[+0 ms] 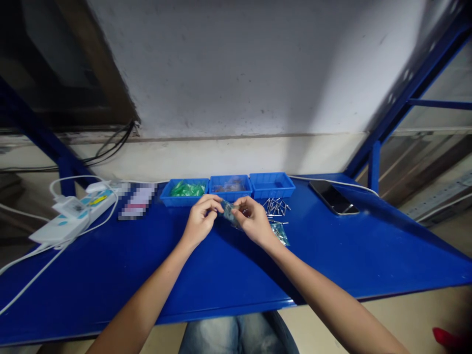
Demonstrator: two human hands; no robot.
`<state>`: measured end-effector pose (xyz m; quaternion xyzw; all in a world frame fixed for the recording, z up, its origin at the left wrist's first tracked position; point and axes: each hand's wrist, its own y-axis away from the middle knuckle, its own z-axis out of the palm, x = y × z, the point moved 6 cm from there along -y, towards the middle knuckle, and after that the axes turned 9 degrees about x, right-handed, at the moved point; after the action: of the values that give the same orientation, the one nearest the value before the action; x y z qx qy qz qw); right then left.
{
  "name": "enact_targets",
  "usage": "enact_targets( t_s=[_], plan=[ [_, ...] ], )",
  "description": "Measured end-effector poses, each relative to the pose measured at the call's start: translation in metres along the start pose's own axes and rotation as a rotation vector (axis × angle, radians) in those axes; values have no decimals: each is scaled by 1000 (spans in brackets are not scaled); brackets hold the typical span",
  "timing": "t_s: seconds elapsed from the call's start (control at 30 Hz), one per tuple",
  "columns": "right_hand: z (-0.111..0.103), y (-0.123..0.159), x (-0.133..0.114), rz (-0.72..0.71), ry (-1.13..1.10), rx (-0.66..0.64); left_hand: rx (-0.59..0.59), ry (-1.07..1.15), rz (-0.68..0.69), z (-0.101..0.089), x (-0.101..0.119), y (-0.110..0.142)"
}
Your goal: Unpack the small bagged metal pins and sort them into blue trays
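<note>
A small clear plastic bag (230, 215) is held up between my two hands, just in front of the blue bins. My left hand (202, 219) pinches its left edge with thumb and fingers. On the other side, my right hand (254, 221) grips the bag with its fingers curled round it; what the bag contains is hard to make out. Behind and right of my right hand lies a loose pile of thin metal pins that look like rivets (277, 206). Another small clear bag (280, 233) rests on the table, partly covered by my right hand.
Three blue bins stand along the back: one with green plastic bags (188, 189), one with clear bags (230, 185), and a third bin (273, 185). A smartphone (334, 197) lies right. A white power strip (70, 221) with cables and a blurred pink-and-white item (138, 200) sit left.
</note>
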<state>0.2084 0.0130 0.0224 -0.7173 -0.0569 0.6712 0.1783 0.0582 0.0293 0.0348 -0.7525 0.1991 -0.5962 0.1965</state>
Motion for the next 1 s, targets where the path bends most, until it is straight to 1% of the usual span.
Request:
enact_targets(
  t_s=[0.07,0.13,0.2,0.23,0.27,0.3,0.33,0.4,0.43,0.5,0.53,0.57,0.6,0.63,0.67,0.7,0.77,0.83,0.87,0.9,0.93,1.0],
  plan=[
    [-5,4,-14,-244,173,87,13,42,-120,1,-7,0],
    [-5,10,-26,-443,257,121,29,164,-317,4,-19,1],
    [-3,16,-33,-557,302,128,20,298,-474,8,-27,4],
    [-2,17,-34,-581,323,131,21,334,-498,8,-29,4],
    [-1,18,-34,-584,339,129,34,339,-478,7,-28,3],
    [-1,17,-33,-559,346,122,65,314,-421,4,-25,1],
    [-1,14,-30,-507,340,113,110,260,-335,-1,-21,-1],
    [-1,7,-18,-323,258,68,161,82,-104,-8,-7,-3],
    [-1,3,-10,-202,180,30,155,-26,29,-9,2,-3],
    [1,-2,4,23,7,-51,100,-217,277,-5,18,2],
    [2,-4,10,95,-57,-77,65,-282,365,-2,23,4],
    [2,-5,13,132,-88,-82,33,-327,415,1,26,7],
    [1,-6,14,135,-86,-66,5,-356,427,3,26,8],
    [-2,-7,14,105,-53,-37,-18,-374,401,5,25,8],
    [-4,-8,12,47,5,-1,-39,-377,335,6,21,7],
    [-7,-8,8,-33,81,30,-55,-359,235,6,15,5],
    [-8,-4,-2,-227,257,53,-77,-258,-42,5,1,2],
    [-5,2,-10,-403,409,19,-97,-96,-324,6,-12,4],
    [-1,4,-12,-464,467,-17,-109,-15,-429,8,-17,5],
    [2,7,-12,-507,512,-54,-118,55,-497,9,-19,6],
    [5,9,-12,-539,550,-87,-121,102,-531,9,-21,6],
    [11,12,-10,-575,602,-142,-92,96,-512,3,-24,1]
  ],
)
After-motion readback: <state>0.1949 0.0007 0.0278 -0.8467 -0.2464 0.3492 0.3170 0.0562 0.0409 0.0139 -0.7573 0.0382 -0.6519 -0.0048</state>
